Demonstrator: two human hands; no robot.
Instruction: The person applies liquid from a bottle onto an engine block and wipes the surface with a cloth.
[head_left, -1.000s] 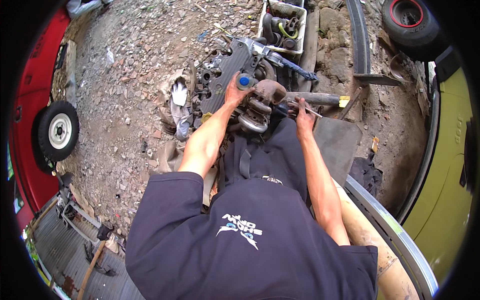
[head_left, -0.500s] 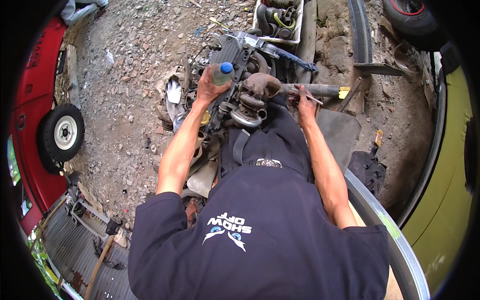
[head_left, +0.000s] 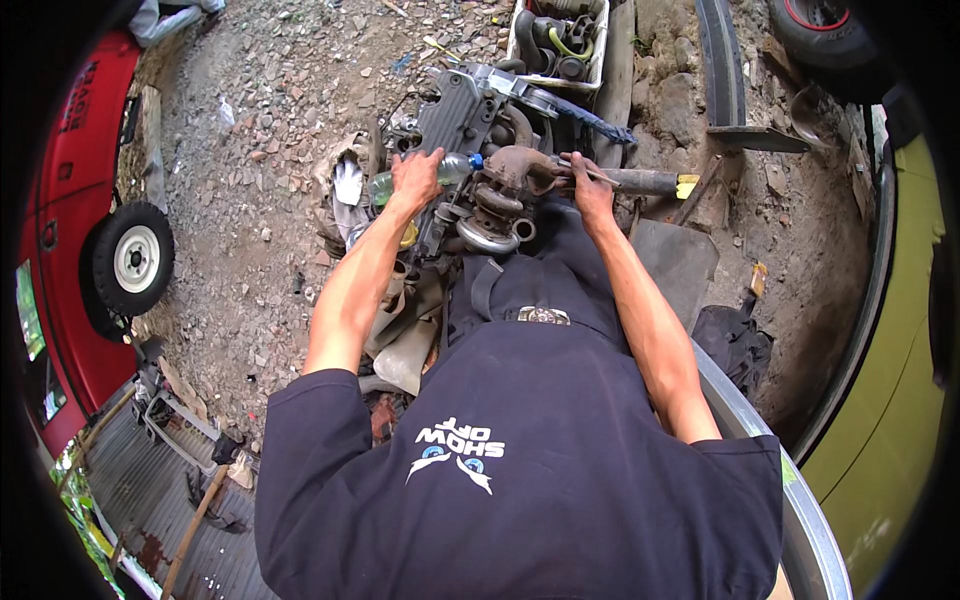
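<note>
My left hand [head_left: 415, 180] is wrapped round a clear plastic bottle [head_left: 455, 168], now lying nearly sideways, its blue cap pointing right at a rusty manifold [head_left: 515, 165] with a turbocharger [head_left: 488, 232] attached. A grey engine [head_left: 450, 115] lies behind them. My right hand [head_left: 590, 188] pinches a thin metal rod [head_left: 610, 182] at the manifold's right side; whether its fingertips also touch the manifold I cannot tell. A white glove [head_left: 348, 182] lies on rags left of the engine.
A white crate [head_left: 600, 45] of parts, a pipe with a yellow end [head_left: 648, 182], a metal plate [head_left: 675, 270] and a long rail [head_left: 720, 70] surround the engine. A red vehicle [head_left: 75, 250] stands left on gravel, an olive vehicle [head_left: 880, 350] and a loose wheel [head_left: 820, 45] right.
My left hand has moved left and tipped the bottle from upright to sideways. My right hand has shifted slightly left and up with the rod, closer to the manifold.
</note>
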